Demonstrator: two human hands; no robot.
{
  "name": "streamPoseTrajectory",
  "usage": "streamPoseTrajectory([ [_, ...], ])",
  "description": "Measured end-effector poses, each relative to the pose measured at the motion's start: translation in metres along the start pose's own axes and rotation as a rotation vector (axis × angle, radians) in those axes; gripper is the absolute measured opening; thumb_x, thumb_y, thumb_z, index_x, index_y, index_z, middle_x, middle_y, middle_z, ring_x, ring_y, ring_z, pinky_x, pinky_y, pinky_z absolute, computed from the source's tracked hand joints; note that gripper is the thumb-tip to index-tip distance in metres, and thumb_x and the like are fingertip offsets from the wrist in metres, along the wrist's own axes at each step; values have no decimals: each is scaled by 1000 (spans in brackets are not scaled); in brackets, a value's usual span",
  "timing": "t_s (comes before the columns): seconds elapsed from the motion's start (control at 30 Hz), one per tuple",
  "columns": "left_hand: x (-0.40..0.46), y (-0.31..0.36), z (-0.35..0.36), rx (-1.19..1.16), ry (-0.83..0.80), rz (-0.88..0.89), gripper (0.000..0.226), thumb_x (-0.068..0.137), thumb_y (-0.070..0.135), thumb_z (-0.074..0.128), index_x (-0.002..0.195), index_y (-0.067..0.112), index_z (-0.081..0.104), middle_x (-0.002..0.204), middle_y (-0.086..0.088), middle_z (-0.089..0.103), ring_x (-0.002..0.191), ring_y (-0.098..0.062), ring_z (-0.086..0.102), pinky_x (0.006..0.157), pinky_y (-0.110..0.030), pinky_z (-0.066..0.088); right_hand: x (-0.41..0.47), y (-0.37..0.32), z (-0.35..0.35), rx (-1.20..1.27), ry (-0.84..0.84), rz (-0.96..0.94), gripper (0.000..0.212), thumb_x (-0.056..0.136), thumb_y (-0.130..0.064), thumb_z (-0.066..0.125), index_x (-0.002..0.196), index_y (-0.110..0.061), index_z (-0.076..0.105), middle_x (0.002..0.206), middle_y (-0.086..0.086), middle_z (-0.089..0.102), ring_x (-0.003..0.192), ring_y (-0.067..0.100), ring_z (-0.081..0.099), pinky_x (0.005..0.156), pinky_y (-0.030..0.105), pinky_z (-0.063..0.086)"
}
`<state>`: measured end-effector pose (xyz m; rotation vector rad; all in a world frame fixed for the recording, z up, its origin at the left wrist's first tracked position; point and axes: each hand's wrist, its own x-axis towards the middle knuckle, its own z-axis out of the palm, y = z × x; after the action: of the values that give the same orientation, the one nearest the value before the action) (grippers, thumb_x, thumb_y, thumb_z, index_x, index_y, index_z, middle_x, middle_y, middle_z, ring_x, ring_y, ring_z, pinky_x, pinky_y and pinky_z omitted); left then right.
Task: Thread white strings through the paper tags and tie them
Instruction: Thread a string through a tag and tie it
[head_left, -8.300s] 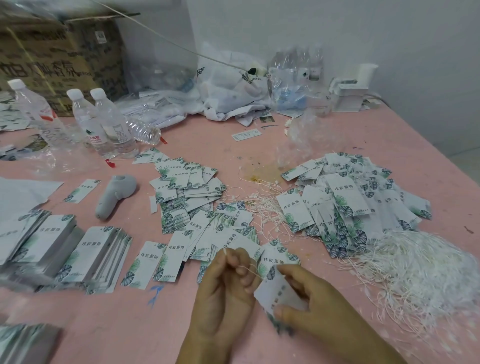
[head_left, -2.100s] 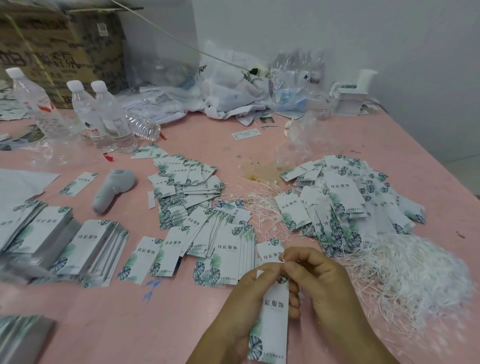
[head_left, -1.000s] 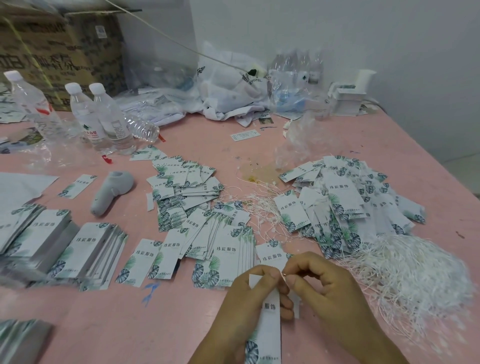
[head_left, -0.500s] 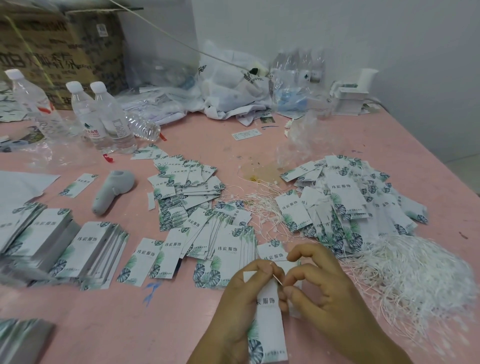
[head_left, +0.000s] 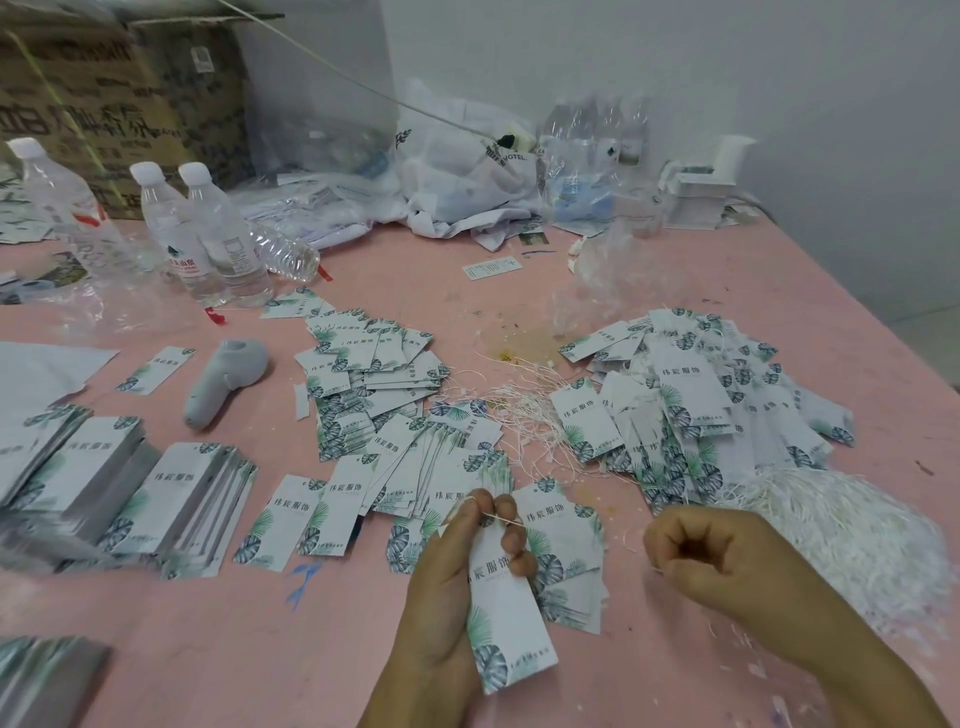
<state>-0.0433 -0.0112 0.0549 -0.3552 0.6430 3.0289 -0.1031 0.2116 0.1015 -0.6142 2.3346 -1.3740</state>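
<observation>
A tag (head_left: 506, 613) is gripped upright in the left hand (head_left: 457, 577), a string (head_left: 498, 516) pinched at its top. The right hand (head_left: 727, 558), apart, is curled round the string's end.

Tag stacks (head_left: 171, 499) left, bottles (head_left: 208, 234) behind; string heap (head_left: 841, 525) right, on table (head_left: 675, 270).

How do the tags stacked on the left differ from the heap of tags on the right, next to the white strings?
The left stacks lie in neat, squared-off blocks with edges lined up; the right heap is loose, with tags overlapping at many angles. White strings trail from the right heap's near-left edge, while no strings show at the left stacks. Both carry the same white face with green leaf print and rest on the pink table.
</observation>
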Motion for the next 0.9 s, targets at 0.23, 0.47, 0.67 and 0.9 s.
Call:
streamPoseTrajectory([
  [0.23, 3, -5, -3, 309, 151, 124, 20, 84, 24, 72, 87, 5, 65, 67, -17, 56, 52, -22, 52, 47, -28, 47, 3, 14, -11, -79, 101, 173, 32, 79, 7, 60, 66, -22, 65, 55, -4, 57, 45, 3, 43, 47, 12, 36],
  [0.47, 0, -11, 0, 447, 76, 58, 18, 78, 27, 75, 78, 10, 68, 67, -18, 58, 51, -23, 54, 52, -29, 48, 5, -13, 20, 92, 430, -68, 31, 84, -3, 70, 89, -33, 71, 92, -8, 72, 86, 5, 67, 76, 13, 51],
  [0.67, -7, -15, 2, 544, -19, -35, 18, 80, 29, 74, 81, 12, 71, 67, -20, 61, 51, -24, 58, 52, -29, 52, 7, -25, 71, 247, 150, -115, 35, 91, -21, 60, 116, -45, 63, 90, -14, 68, 71, 3, 68, 69, 7, 49],
  [0.9, -5, -16, -2, 647, -21, 9, 28, 75, 38, 80, 74, 15, 64, 66, -19, 60, 53, -24, 57, 57, -33, 52, 7, -22, 63, 205, 192, -174, 26, 87, -4, 69, 88, -29, 74, 74, -4, 69, 62, 4, 66, 62, 10, 48],
])
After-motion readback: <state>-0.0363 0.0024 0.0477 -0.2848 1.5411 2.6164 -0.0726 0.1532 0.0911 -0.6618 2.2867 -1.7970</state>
